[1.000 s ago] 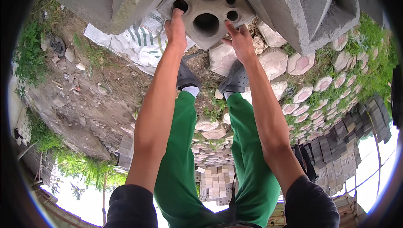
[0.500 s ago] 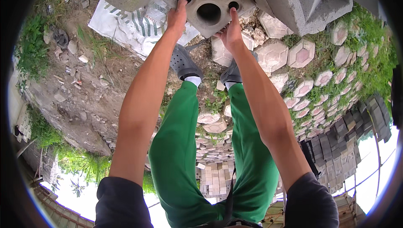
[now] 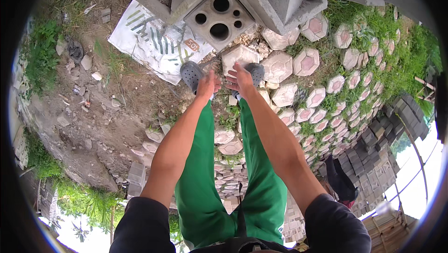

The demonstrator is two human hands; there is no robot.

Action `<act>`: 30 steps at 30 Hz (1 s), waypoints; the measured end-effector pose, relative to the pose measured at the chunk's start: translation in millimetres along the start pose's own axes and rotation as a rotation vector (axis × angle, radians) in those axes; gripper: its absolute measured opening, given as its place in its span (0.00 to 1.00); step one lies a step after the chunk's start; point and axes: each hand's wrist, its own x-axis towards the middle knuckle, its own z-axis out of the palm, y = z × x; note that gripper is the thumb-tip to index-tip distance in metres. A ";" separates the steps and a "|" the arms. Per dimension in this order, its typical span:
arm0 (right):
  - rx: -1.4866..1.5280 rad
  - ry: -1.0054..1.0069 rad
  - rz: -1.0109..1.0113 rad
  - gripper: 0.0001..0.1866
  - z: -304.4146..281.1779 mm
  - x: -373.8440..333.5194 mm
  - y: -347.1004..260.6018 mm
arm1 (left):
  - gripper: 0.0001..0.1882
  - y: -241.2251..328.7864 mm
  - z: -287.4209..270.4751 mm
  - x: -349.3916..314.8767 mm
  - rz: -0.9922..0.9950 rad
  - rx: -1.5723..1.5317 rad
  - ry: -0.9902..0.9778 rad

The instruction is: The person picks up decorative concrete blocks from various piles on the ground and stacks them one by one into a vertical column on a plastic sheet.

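Observation:
A grey concrete block with several round holes [image 3: 205, 29] rests at the top middle, between two larger concrete blocks with angled faces: a left block [image 3: 163, 1] and a right block [image 3: 280, 3]. My left hand [image 3: 207, 85] hangs in the air above my left shoe, fingers apart and slightly blurred. Close beside it, my right hand [image 3: 240, 76] is held over a hexagonal paver near my right shoe, its fingers spread. Neither hand holds or touches anything. Both are nearer to me than the holed block.
A white printed sack [image 3: 154, 43] lies partly under the blocks. Hexagonal pavers [image 3: 305, 62] with grass between them cover the right side. Bare soil and rubble [image 3: 79, 113] spread to the left. Stacked grey blocks [image 3: 368, 145] stand at the lower right. My grey clogs [image 3: 191, 76] stand close to the sack.
Both hands have let go of the holed block and drawn back toward me. The block stays among the larger blocks. My view has shifted, so the blocks appear further left.

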 end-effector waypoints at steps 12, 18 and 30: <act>-0.487 0.186 -0.321 0.24 -31.1 -268.0 -28.9 | 0.15 18.8 -70.3 -268.9 0.180 0.480 -0.007; -0.681 0.224 -0.733 0.26 -30.2 -387.2 -48.5 | 0.21 68.9 -102.9 -364.1 0.355 0.521 0.108; -0.820 0.008 -0.881 0.26 13.4 -539.1 -8.7 | 0.32 145.7 -61.8 -498.7 0.706 0.393 -0.095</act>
